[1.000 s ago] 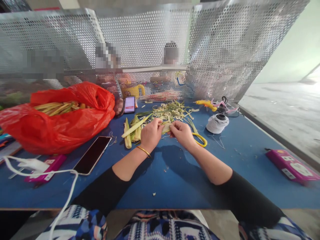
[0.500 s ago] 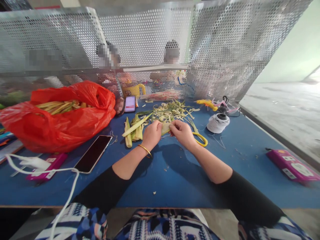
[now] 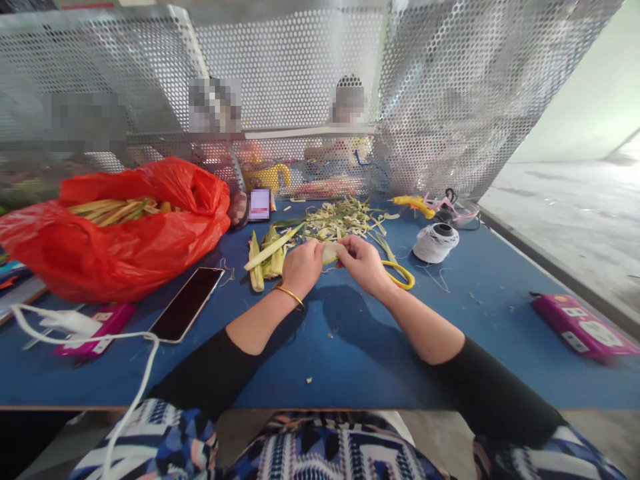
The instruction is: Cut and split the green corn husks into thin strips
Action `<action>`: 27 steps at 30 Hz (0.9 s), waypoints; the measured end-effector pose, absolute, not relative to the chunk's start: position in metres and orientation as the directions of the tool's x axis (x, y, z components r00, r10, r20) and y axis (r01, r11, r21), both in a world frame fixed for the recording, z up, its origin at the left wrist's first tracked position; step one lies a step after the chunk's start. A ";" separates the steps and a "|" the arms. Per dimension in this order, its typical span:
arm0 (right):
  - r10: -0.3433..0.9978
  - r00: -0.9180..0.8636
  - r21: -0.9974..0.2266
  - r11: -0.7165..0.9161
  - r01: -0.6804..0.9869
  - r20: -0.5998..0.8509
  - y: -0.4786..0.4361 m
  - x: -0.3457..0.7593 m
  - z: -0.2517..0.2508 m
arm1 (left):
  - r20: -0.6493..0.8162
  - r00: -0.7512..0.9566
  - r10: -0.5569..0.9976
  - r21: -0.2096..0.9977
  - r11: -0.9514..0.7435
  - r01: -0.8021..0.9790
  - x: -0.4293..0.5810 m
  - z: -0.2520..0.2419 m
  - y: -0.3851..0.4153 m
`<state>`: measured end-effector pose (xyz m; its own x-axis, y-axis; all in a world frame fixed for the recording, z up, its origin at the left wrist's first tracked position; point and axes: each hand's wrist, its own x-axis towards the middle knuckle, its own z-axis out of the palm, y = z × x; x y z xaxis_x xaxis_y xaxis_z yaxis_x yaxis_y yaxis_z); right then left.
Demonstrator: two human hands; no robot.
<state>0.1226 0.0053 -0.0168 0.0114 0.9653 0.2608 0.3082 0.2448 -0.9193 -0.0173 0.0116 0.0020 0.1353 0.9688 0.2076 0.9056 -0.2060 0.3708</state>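
A pale green piece of husk (image 3: 331,252) is stretched between my two hands, just above the blue table. My left hand (image 3: 303,265), with a gold bangle at the wrist, pinches its left end. On the other end, the thumb and fingers of my right hand (image 3: 364,263) are closed. Several husk pieces (image 3: 265,261) lie left of my left hand. Beyond both hands is a heap of thin husk shreds (image 3: 345,220). A yellow loop (image 3: 400,275) lies on the table just right of my right hand, partly covered by it.
To the left stand a red plastic bag (image 3: 125,260) of husk strips and a dark phone (image 3: 187,307). A white thread spool (image 3: 436,244), a yellow glue gun (image 3: 415,205) and safety glasses (image 3: 463,212) are at the right. Purple power strips (image 3: 583,327) lie at both sides. A perforated metal screen (image 3: 300,67) closes the back.
The pale husk piece stays between both hands, turned slightly as the fingers shift a little. The whole view has tilted slightly; the things on the table have not moved.
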 end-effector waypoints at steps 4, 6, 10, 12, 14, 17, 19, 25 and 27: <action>0.980 -0.125 -0.784 0.197 0.588 0.153 0.001 0.144 0.002 | 0.250 0.107 0.962 0.280 -0.178 0.943 -0.020 0.005 0.012; 0.989 -0.082 -0.429 0.128 0.894 0.124 -0.005 0.161 0.009 | 0.261 0.091 0.961 0.272 -0.164 0.948 -0.022 0.006 0.014; 0.994 0.012 0.069 -0.004 0.998 -0.110 -0.021 0.184 0.008 | 0.275 0.079 0.958 0.280 -0.159 0.947 -0.025 0.006 0.017; 0.986 -0.019 0.110 0.038 0.993 -0.164 -0.025 0.184 0.004 | 0.280 0.076 0.957 0.288 -0.159 0.944 -0.026 0.005 0.019; 0.988 -0.032 0.116 0.050 0.992 -0.151 -0.026 0.181 0.001 | 0.281 0.076 0.957 0.295 -0.161 0.942 -0.027 0.005 0.019; 0.995 -0.006 0.044 0.010 0.999 -0.099 -0.025 0.179 0.000 | 0.285 0.071 0.956 0.292 -0.157 0.944 -0.028 0.006 0.020; 0.999 -0.003 -0.082 -0.001 0.997 -0.053 -0.023 0.180 0.000 | 0.288 0.058 0.956 0.283 -0.143 0.948 -0.029 0.006 0.021; 0.999 -0.034 -0.894 0.028 0.448 0.014 -0.023 0.175 -0.008 | 0.311 -0.007 0.951 0.279 -0.084 0.957 -0.042 0.010 0.032; 0.997 -0.079 -0.979 -0.006 0.202 -0.022 -0.026 0.167 -0.008 | 0.314 -0.051 0.948 0.287 -0.044 0.957 -0.049 0.012 0.036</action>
<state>0.1668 -0.0260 -0.0084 -0.0792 0.9966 -0.0221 0.2023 -0.0057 -0.9793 -0.0489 0.0359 0.0124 -0.0509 0.9479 0.3144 0.9569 -0.0439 0.2872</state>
